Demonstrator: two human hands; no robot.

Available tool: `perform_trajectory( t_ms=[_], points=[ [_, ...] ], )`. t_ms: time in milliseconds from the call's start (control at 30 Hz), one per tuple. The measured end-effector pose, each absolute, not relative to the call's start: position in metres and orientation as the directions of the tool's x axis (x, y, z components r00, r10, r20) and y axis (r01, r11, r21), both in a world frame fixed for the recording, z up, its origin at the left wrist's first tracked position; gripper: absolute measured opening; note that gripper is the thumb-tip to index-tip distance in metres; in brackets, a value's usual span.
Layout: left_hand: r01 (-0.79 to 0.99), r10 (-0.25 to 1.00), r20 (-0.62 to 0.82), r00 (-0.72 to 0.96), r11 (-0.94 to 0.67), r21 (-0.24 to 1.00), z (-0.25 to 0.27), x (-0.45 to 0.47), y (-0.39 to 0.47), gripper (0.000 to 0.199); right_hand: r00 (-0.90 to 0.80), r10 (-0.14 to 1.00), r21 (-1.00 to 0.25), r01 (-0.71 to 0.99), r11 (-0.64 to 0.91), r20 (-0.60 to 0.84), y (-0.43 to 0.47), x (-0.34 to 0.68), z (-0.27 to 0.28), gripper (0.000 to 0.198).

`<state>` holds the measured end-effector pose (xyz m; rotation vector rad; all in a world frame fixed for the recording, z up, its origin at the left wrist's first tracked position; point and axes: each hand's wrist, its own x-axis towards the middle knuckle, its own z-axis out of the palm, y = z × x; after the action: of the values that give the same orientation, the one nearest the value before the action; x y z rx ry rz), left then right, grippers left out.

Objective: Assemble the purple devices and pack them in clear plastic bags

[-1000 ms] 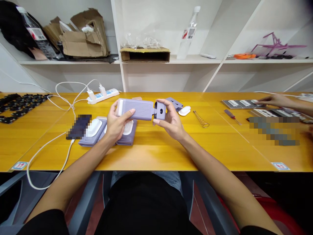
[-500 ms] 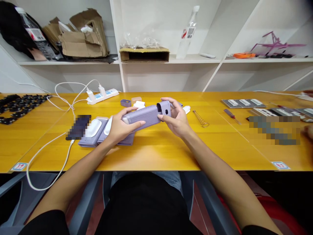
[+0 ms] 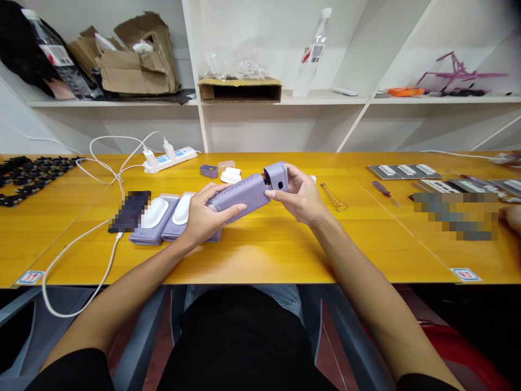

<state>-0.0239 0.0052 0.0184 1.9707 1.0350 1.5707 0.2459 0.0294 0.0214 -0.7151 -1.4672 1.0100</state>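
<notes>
My left hand [image 3: 207,213] is wrapped round a long purple ribbed housing [image 3: 248,196], held tilted above the table with its right end higher. At that end, a short purple end cap [image 3: 277,178] with a dark square hole is pinched in my right hand [image 3: 299,194]. A narrow dark gap shows between cap and housing. Beneath and left of my left hand lie similar purple units [image 3: 146,234] with white oval parts [image 3: 157,213] on top. Behind the housing sit a small purple cap [image 3: 209,171], a clear piece [image 3: 226,165] and a white part [image 3: 231,175].
A coiled spring [image 3: 334,197] and a screwdriver [image 3: 385,192] lie to the right. At left are a blurred-out dark phone-like object [image 3: 131,212], a white cable [image 3: 81,234] and a power strip [image 3: 171,159]. Another person's hand [image 3: 511,216] shows at the right edge.
The housing and end cap have shifted slightly right, and the housing has turned to show more of its dotted top face. Both hands keep their hold. The other person's hand at right shows more.
</notes>
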Motion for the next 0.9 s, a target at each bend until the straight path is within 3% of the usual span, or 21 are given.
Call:
perform_trajectory(
  t_ms=[433,900],
  points=[
    [0.354,0.606,0.776,0.173,-0.774,0.525,0.015,-0.029,0.006,0.053,-0.176,0.877,-0.893,-0.137,0.429,0.448,0.028,0.254,0.027,0.074],
    [0.348,0.574,0.777,0.260,-0.806,0.479,0.015,-0.033,0.009,0.052,-0.206,0.880,-0.899,-0.003,0.438,0.429,0.023,0.261,0.032,0.066]
  ],
)
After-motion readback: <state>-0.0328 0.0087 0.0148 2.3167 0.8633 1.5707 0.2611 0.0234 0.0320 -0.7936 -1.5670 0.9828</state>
